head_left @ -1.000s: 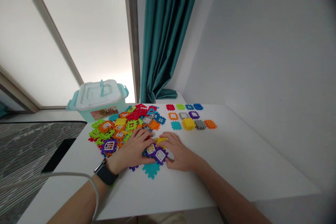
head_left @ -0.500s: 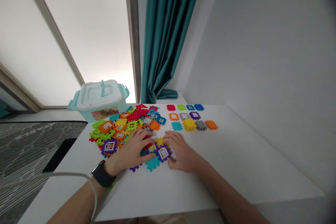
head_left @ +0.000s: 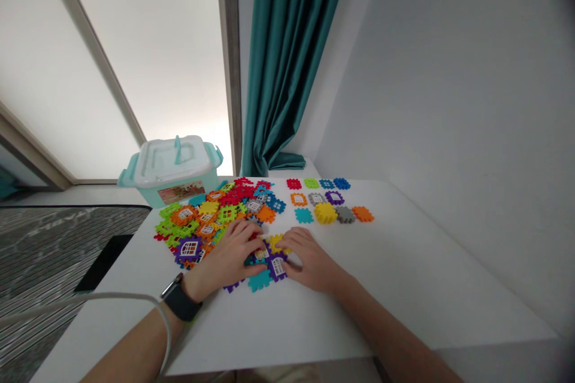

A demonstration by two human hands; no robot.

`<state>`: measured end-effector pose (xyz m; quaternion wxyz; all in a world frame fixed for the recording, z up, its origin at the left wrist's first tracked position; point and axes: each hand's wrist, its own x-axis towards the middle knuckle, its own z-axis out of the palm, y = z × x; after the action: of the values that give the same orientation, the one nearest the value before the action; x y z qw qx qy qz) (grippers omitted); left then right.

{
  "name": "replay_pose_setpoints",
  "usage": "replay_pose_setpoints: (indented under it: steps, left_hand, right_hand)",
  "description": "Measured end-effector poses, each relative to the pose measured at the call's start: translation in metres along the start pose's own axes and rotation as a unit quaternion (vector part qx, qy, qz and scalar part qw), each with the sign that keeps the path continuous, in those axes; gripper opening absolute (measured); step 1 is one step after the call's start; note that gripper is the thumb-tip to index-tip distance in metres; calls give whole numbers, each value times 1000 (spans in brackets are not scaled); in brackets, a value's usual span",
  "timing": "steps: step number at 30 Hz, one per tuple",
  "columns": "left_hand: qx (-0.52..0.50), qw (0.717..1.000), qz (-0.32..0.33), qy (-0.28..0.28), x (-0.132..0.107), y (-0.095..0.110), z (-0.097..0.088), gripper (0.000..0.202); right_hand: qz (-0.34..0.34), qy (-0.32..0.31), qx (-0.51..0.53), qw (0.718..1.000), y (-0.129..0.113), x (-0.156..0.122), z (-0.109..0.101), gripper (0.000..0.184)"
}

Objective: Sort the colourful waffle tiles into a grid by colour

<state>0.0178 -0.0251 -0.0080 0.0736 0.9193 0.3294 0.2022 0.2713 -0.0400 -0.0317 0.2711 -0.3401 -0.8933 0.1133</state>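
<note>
My left hand rests palm down at the near edge of the pile. Its bent fingers and thumb span notched plastic building tiles, among them a dark-edged tile with a yellow window grid. By the thumb lies a turquoise tile. My right hand pinches at a purple tile with a white window, thumb at its right edge, fingertips over a yellow tile just behind. Whether these tiles are interlocked is hard to see. A purple tile is partly hidden under my left hand.
A heap of mixed tiles spreads left of centre. Sorted tiles stand in rows at the back right, including a yellow stack. A lidded turquoise box is behind the heap. A pale cable crosses my left forearm.
The purple window tile has turned and shifted slightly left, more in line with the tiles beside it. My right hand's fingers now reach over the yellow tile. My left hand stays nearly still.
</note>
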Motion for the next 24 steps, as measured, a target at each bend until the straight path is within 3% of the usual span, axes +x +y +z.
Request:
replay_pose_setpoints:
  steps: [3,5,13,19,24]
  left_hand:
    - [3,1000,9,5,-1,-1,-1,21]
    - [5,1000,12,5,-1,-1,-2,20]
    - [17,1000,26,-5,-2,5,-3,43]
    - [19,999,30,-4,-2,5,-4,42]
    - [-2,1000,-4,21,0,4,-10,32]
  right_hand:
    - [10,-37,23,999,-3,-3,-4,62]
    - [18,-52,21,998,-2,-5,-4,68]
    - [4,-39,12,999,-1,-1,-1,51]
    - [4,2,-13,1000,-2,-1,-4,52]
    - [-4,46,-43,998,-6,3,-8,48]
